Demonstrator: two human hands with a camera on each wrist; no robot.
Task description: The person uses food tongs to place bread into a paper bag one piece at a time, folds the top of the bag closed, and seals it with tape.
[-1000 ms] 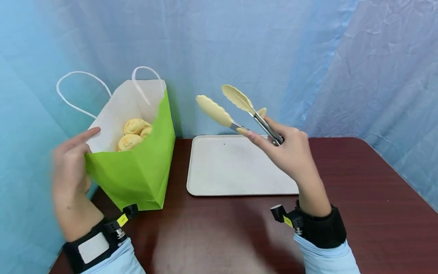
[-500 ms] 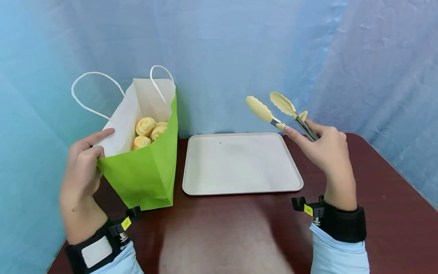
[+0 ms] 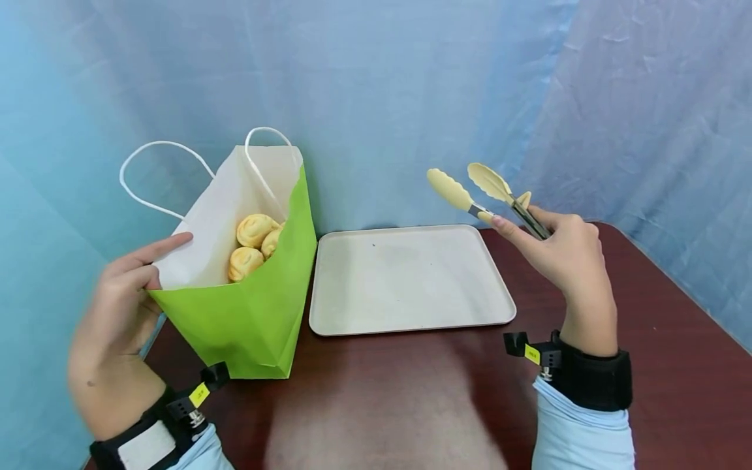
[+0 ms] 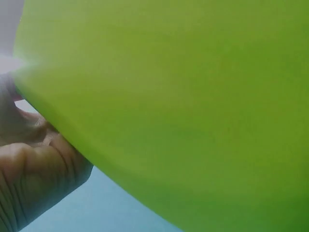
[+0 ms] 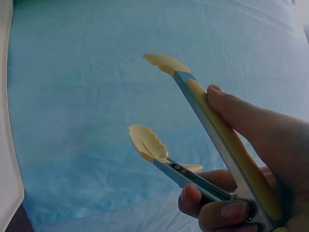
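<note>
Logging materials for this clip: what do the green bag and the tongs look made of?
Green bag: apparently matte paper, with creased folds, a white inside and white cord handles. Tongs: shiny metal arms, probably steel, with pale yellow matte tips, likely silicone or plastic.

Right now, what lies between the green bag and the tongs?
In the head view, the empty white tray lies on the table between the green bag and the tongs, which the right hand holds above its far-right corner.
</note>
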